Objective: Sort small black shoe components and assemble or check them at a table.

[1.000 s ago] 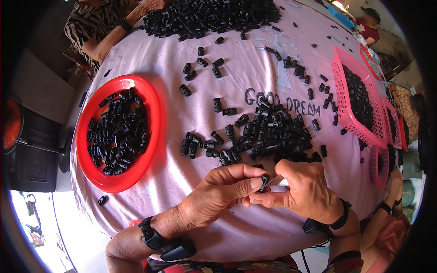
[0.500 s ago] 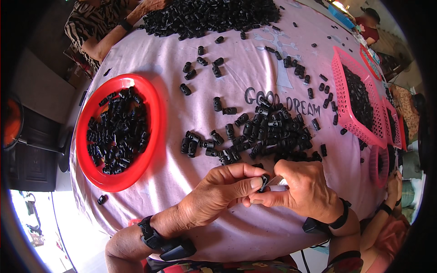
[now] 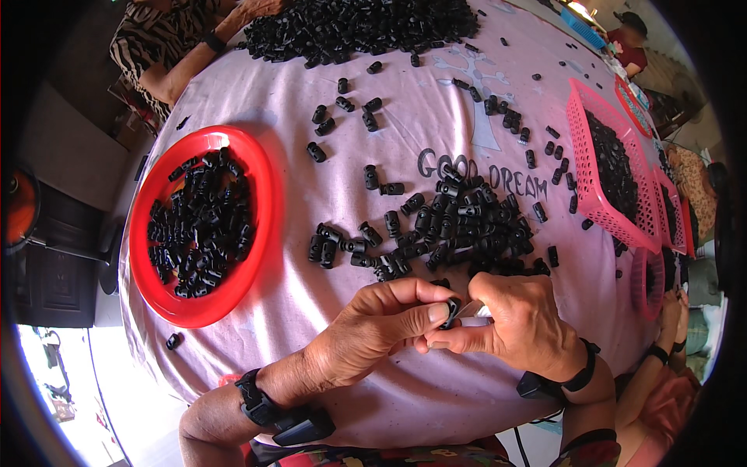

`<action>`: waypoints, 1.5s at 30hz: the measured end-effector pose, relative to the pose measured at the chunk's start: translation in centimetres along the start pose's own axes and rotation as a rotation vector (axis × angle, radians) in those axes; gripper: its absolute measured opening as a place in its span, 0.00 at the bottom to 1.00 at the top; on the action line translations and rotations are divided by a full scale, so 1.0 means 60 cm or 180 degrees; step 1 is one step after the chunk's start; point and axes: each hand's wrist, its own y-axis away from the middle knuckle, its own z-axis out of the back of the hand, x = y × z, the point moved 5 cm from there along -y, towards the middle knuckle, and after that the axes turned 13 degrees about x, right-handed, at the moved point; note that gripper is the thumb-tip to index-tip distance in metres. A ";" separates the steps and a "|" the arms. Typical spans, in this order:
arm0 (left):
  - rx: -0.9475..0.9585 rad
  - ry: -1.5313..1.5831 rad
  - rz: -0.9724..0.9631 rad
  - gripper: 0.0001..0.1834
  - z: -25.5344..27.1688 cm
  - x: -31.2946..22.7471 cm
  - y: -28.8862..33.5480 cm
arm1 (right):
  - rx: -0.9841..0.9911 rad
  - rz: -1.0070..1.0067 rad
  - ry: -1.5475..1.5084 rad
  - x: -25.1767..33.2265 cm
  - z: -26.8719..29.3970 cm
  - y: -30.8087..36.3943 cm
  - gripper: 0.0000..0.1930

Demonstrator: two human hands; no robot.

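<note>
Room first: over on the left there's a dark cabinet (image 3: 58,276) against the wall, with really bright floor below it. The tabletop has a pink cloth (image 3: 311,202) on it, pretty wrinkled. By its left edge sits a red plate (image 3: 269,214) loaded with small black parts, plus one stray part (image 3: 173,341) toward the near left corner. At the far left corner a co-worker's striped sleeve (image 3: 159,35) shows, and a big black heap (image 3: 358,31) runs along the far edge. A smaller heap (image 3: 459,222) is in the middle, loose ones scattered around it. Along the right edge there's a pink basket (image 3: 582,156) of black parts, and another person's hands (image 3: 674,311) are off the near right corner.

Now the fingers. Left hand (image 3: 381,331): thumb and index pinched on one black piece (image 3: 451,311), held up between the middle heap and the tabletop's near edge. Right hand (image 3: 517,315): thumb and fingers closed around a slim pale tool (image 3: 476,320), tip right at the piece. Can't tell if it's actually inside.
</note>
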 end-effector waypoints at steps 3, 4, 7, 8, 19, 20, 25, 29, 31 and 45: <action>0.0011 -0.0020 -0.0006 0.11 -0.001 0.000 -0.001 | 0.0071 0.0033 0.0163 0.000 -0.007 0.003 0.29; 0.0011 -0.0046 -0.0020 0.11 -0.002 -0.001 -0.001 | 0.0071 0.0036 0.0164 0.000 -0.007 0.003 0.29; -0.0111 0.0072 0.0067 0.13 0.000 0.001 0.002 | -0.0071 0.0129 -0.0028 0.000 -0.002 0.004 0.28; -0.0114 0.0075 0.0060 0.13 0.002 0.000 0.003 | -0.0111 0.0136 -0.0267 -0.002 0.006 0.005 0.24; 0.0050 0.0363 0.0059 0.20 0.003 -0.003 0.001 | -0.0159 0.0589 -0.1006 0.007 0.013 0.001 0.11; 0.0056 0.0361 0.0054 0.20 0.003 -0.006 0.002 | -0.0080 0.0403 -0.1080 0.005 0.015 0.002 0.12; 0.0118 0.0261 -0.0180 0.16 -0.005 -0.021 0.005 | -0.0117 -0.0009 -0.1296 -0.003 0.016 0.007 0.10; 0.0001 0.0105 -0.0146 0.14 0.000 -0.016 0.006 | -0.0116 0.0001 -0.1402 0.003 0.011 0.007 0.09; -0.0054 -0.0018 -0.0255 0.13 0.003 -0.013 0.005 | -0.0126 -0.0028 -0.1430 0.006 0.009 0.008 0.09; 0.0133 -0.0251 -0.0200 0.20 -0.008 -0.007 0.001 | -0.0103 0.0020 -0.0669 0.007 0.001 0.005 0.20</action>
